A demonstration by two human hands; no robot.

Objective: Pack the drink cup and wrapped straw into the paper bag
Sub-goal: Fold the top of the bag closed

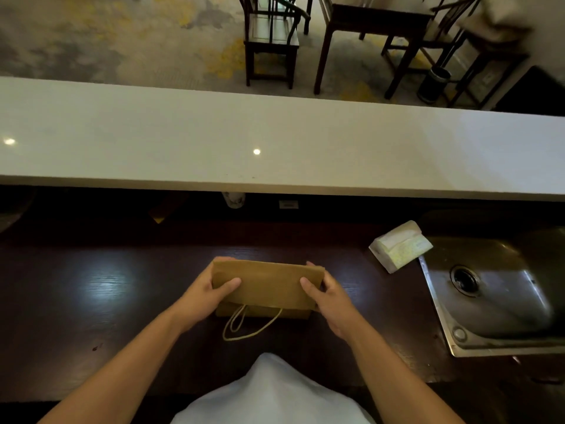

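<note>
A flat, folded brown paper bag point(269, 286) lies on the dark wooden counter point(91, 301) right in front of me, its cord handles point(244, 327) trailing toward my body. My left hand point(204, 296) grips the bag's left end, thumb on top. My right hand point(328, 296) grips its right end the same way. A pale cup point(234, 199) stands in the shadow under the white ledge, beyond the bag. I see no wrapped straw.
A white raised ledge point(275, 142) runs across above the counter. A pack of paper napkins point(400, 246) lies to the right, next to a steel sink point(495, 295). Dark chairs and a table stand on the carpet beyond.
</note>
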